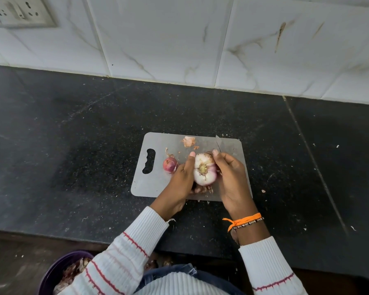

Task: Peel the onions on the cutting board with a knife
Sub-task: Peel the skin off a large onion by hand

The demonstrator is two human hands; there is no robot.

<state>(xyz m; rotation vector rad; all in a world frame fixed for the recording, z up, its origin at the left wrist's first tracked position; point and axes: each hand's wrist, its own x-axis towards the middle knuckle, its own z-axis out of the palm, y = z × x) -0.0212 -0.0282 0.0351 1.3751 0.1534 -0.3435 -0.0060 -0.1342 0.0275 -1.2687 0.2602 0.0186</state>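
A large, mostly peeled pale onion (203, 169) is held above the grey cutting board (158, 179), root end facing me. My left hand (182, 179) grips it from the left, thumb up along its side. My right hand (229, 177) holds a knife (218, 143) whose blade points away over the board, and its thumb presses the onion's top right edge. A small unpeeled red onion (170, 165) lies on the board just left of my left hand. Peel scraps (188, 141) lie at the board's far edge.
The board sits on a black granite counter (73, 145) backed by a white tiled wall (179, 39) with a socket (19, 11) at top left. A purple bowl (58, 271) with onion skins stands below the counter edge at lower left.
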